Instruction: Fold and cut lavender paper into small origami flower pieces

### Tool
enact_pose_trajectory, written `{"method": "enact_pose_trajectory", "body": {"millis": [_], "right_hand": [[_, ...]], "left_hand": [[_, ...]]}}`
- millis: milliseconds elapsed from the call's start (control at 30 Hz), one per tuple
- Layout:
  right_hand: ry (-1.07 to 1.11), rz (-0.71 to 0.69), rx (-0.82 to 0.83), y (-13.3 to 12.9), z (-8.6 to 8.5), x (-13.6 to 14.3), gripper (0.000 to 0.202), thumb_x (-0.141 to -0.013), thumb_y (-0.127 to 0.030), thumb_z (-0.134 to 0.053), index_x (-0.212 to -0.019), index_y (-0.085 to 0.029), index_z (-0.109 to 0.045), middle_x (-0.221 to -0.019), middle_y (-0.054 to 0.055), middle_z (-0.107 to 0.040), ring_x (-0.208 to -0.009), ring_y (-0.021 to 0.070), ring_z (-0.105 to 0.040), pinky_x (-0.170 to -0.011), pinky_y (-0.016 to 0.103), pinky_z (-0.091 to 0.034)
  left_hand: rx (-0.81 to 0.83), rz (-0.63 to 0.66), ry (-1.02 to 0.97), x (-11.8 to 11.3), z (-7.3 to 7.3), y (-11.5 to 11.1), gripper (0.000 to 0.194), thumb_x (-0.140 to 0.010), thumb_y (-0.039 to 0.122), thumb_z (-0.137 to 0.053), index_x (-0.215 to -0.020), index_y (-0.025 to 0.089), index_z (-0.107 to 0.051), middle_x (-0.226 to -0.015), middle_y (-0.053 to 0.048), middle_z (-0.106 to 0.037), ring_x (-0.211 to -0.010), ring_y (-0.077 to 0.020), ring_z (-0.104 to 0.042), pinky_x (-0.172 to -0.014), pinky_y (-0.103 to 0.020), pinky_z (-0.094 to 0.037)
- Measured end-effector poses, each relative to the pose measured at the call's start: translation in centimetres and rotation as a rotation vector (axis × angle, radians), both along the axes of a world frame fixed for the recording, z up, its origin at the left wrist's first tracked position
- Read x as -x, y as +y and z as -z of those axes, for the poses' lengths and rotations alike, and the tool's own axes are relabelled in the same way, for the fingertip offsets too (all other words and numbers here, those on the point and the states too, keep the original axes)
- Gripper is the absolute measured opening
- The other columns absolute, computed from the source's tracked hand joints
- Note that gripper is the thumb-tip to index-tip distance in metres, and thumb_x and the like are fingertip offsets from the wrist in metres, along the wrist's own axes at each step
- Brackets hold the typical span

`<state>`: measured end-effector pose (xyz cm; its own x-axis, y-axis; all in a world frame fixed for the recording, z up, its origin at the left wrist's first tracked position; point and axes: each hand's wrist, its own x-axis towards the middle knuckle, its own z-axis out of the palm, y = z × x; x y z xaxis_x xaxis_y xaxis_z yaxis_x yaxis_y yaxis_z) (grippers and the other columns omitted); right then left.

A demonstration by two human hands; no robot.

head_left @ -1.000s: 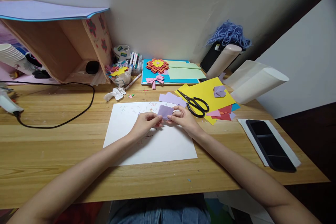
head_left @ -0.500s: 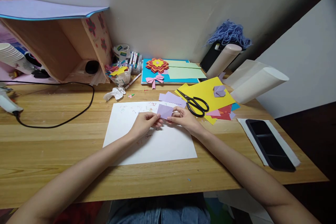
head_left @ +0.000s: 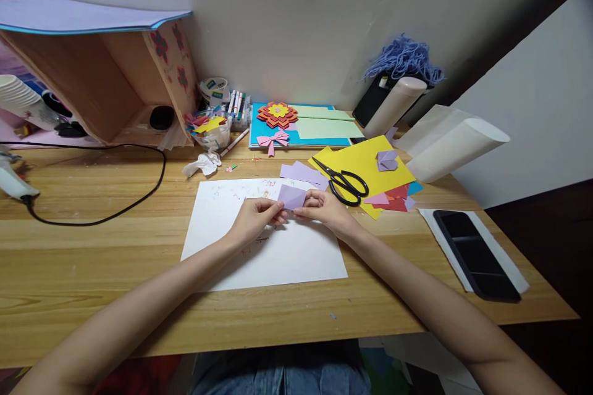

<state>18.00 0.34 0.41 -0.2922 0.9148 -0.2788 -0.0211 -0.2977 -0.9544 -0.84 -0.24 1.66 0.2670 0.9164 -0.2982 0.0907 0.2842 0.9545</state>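
Note:
Between both hands is a small piece of purple paper (head_left: 291,197), tilted up just over a marked white sheet (head_left: 222,222). My left hand (head_left: 257,216) pinches its left edge with thumb and fingers. At the right edge, my right hand (head_left: 323,207) grips it the same way. Behind the hands lie purple paper strips (head_left: 306,174). Black-handled scissors (head_left: 345,187) rest to the right, partly on yellow paper (head_left: 384,182). A folded purple paper piece (head_left: 387,161) sits on that yellow paper.
A layered paper flower (head_left: 277,115) and pink paper bow (head_left: 273,141) lie on a blue folder at the back. Scrap cup (head_left: 213,133) and crumpled tissue (head_left: 202,164) stand left of them. A glue gun (head_left: 16,182) trails its cord at left; a phone (head_left: 477,253) lies right.
Almost nothing differs. The fingers of my right hand have shifted very slightly on the edge of the purple paper, which stays in both hands.

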Motion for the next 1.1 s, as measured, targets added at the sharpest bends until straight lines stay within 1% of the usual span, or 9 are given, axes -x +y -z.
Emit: {"method": "enact_pose_trajectory", "body": {"millis": [167, 400, 500, 600, 767, 933, 1100], "right_hand": [[0.025, 0.035, 0.034, -0.14, -0.09, 0.25, 0.037, -0.053, -0.035, -0.082, -0.073, -0.015, -0.057, -0.068, 0.002, -0.071, -0.065, 0.0152, -0.067, -0.073, 0.031, -0.054], [0.004, 0.051, -0.006, -0.27, -0.08, 0.39, 0.038, -0.053, -0.037, -0.082, -0.071, -0.016, -0.057, -0.068, 0.002, -0.07, -0.066, 0.0166, -0.067, -0.071, 0.033, -0.055], [0.01, 0.037, -0.017, -0.28, -0.12, 0.35, 0.037, -0.054, -0.036, -0.081, -0.076, -0.016, -0.059, -0.074, 0.003, -0.071, -0.071, 0.0179, -0.068, -0.075, 0.035, -0.055], [0.003, 0.027, -0.022, -0.26, 0.02, 0.18, 0.04, -0.058, -0.035, -0.08, -0.087, -0.015, -0.062, -0.082, 0.006, -0.072, -0.077, 0.0192, -0.068, -0.078, 0.035, -0.054], [-0.003, 0.005, -0.012, -0.19, 0.35, -0.11, 0.044, -0.062, -0.034, -0.078, -0.099, -0.015, -0.062, -0.088, 0.008, -0.071, -0.078, 0.0191, -0.068, -0.074, 0.033, -0.054], [-0.012, 0.007, -0.017, -0.22, 0.07, -0.01, 0.041, -0.063, -0.032, -0.077, -0.097, -0.014, -0.063, -0.087, 0.007, -0.071, -0.073, 0.0168, -0.067, -0.07, 0.029, -0.053], [0.0, 0.021, -0.012, -0.35, -0.43, 0.26, 0.037, -0.062, -0.028, -0.077, -0.094, -0.015, -0.064, -0.084, 0.005, -0.071, -0.069, 0.0143, -0.065, -0.067, 0.027, -0.053]], "left_hand": [[-0.002, 0.001, 0.013, 0.0, -0.03, -0.08, 0.032, -0.072, 0.042, -0.065, -0.074, 0.011, -0.072, -0.078, -0.011, -0.072, -0.063, -0.0149, -0.064, -0.063, -0.026, -0.051], [0.0, 0.002, 0.017, 0.01, -0.02, -0.04, 0.034, -0.071, 0.045, -0.066, -0.074, 0.012, -0.072, -0.077, -0.011, -0.072, -0.063, -0.0157, -0.064, -0.063, -0.028, -0.052], [0.01, -0.005, 0.02, 0.0, -0.19, -0.02, 0.033, -0.071, 0.044, -0.066, -0.074, 0.011, -0.071, -0.078, -0.011, -0.072, -0.063, -0.0154, -0.064, -0.063, -0.028, -0.052], [0.012, 0.0, 0.02, 0.11, -0.24, -0.04, 0.031, -0.072, 0.041, -0.066, -0.076, 0.011, -0.071, -0.078, -0.011, -0.072, -0.066, -0.0158, -0.065, -0.065, -0.028, -0.052], [-0.01, 0.032, -0.021, 0.3, 0.16, -0.07, 0.024, -0.066, 0.031, -0.073, -0.081, 0.012, -0.07, -0.08, -0.009, -0.071, -0.069, -0.0146, -0.064, -0.065, -0.026, -0.051], [0.0, 0.005, -0.008, 0.14, 0.13, -0.16, 0.018, -0.069, 0.029, -0.071, -0.076, 0.012, -0.069, -0.071, -0.007, -0.07, -0.064, -0.0133, -0.063, -0.064, -0.025, -0.05], [-0.004, -0.017, 0.0, 0.04, 0.03, -0.3, 0.019, -0.069, 0.03, -0.071, -0.075, 0.012, -0.069, -0.07, -0.007, -0.07, -0.064, -0.0134, -0.063, -0.063, -0.025, -0.05]]}}
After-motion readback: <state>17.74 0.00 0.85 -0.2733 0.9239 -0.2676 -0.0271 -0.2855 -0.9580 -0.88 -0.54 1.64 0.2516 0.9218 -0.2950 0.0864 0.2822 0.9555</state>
